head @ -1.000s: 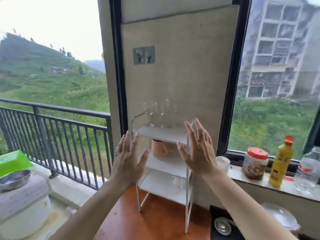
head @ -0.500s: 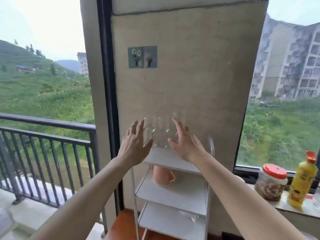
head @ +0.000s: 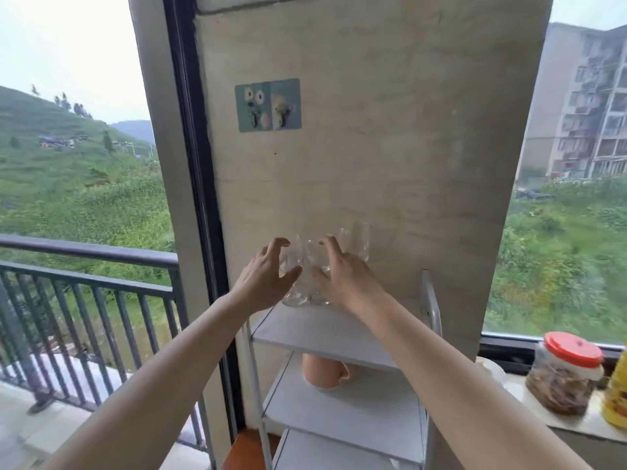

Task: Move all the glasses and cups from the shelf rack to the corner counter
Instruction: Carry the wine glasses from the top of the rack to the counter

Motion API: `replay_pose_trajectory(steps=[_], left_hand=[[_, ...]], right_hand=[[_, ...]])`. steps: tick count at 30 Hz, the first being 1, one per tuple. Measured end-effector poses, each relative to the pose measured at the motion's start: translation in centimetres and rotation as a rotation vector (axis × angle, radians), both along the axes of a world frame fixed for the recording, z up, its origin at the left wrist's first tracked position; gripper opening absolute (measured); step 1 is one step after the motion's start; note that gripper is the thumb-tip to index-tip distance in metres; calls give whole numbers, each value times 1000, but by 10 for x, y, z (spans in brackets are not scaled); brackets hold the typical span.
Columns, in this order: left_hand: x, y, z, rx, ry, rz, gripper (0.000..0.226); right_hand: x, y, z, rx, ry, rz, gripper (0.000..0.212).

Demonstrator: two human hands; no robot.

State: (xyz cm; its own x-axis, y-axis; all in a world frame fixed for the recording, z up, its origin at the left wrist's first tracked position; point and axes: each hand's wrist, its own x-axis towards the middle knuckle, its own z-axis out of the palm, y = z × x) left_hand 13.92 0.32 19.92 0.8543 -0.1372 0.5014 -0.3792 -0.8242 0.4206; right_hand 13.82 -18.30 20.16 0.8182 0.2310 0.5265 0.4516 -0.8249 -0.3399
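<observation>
Your left hand (head: 266, 281) and right hand (head: 344, 278) are spread, gripping nothing, with the glasses (head: 307, 264) between them on the shelf rack's (head: 325, 330) top tier; likely light, slick and brittle, so clasp the bowls gently.

Glasses (head: 359, 242) blurred, partly covered, count unclear; yellow bottle (head: 615, 395) cut by right edge.

Home kitchen corner, white shelf rack (head: 322, 330) of glasses (head: 359, 242), food jar (head: 563, 378) on windowsill (head: 576, 424), balcony railing (head: 84, 266)

clear glossy glasses (head: 307, 266), matt white shelf rack (head: 325, 330)
</observation>
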Motion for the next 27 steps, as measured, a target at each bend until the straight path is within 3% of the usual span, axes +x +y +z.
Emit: replay_pose_trajectory(steps=[3, 11, 16, 22, 27], left_hand=[[-1, 1, -4, -44, -33, -6, 43], [-15, 6, -5, -186, -116, -72, 41], [-43, 10, 11, -340, -233, -126, 42], [-115, 7, 21, -524, -315, -185, 42], [-172, -26, -4, -595, -331, -200, 44]], right_hand=[[-4, 1, 0, 53, -75, 17, 36], [-23, -2, -5, 154, -61, 17, 32], [-52, -6, 13, 316, -212, 63, 29], [-112, -19, 29, 471, -369, 32, 44], [-173, -47, 7, 510, -500, -48, 42]])
